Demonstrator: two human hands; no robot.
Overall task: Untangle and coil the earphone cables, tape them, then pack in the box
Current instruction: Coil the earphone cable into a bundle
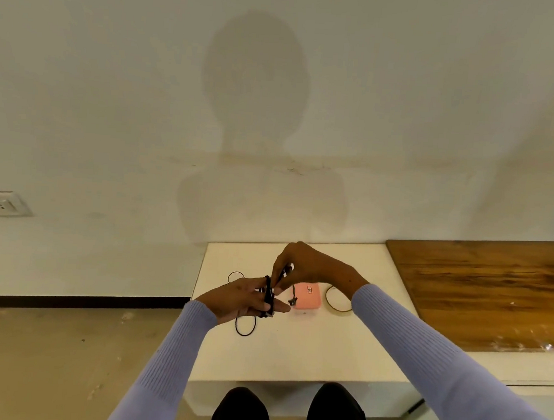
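Wall socket [3,204] far left. Left hand [246,301] over white table [308,353], fingers straight, black earphone cable [268,296] wound around them; loose loops hang below. Right hand [301,267] pinches cable end, mid-coil. Pink box [307,296] closed, tape roll [338,298] beside: taping, packing remain.
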